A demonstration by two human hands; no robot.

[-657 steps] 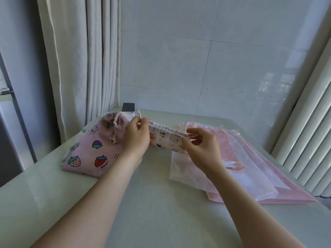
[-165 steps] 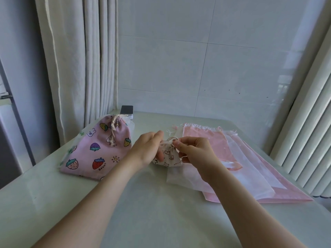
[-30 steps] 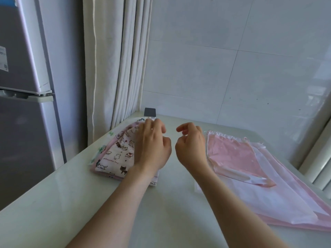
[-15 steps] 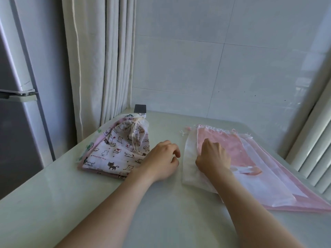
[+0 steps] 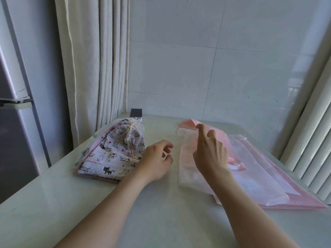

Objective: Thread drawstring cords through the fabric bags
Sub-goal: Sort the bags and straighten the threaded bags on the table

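Left hand (image 5: pixel 156 162) hovers loosely curled and empty beside the tied cat-print bag (image 5: pixel 111 154) on the bench (image 5: pixel 86 213). Right hand (image 5: pixel 209 154) pinches up the pink bag (image 5: pixel 187 124) by its top hem. It looks light and limp, best gripped at the hem channel.

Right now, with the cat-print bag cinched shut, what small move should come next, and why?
Probably pull the pink bag clear of the stack: the right hand lifts its top edge, the left hand is free, and the cat-print bag looks finished.
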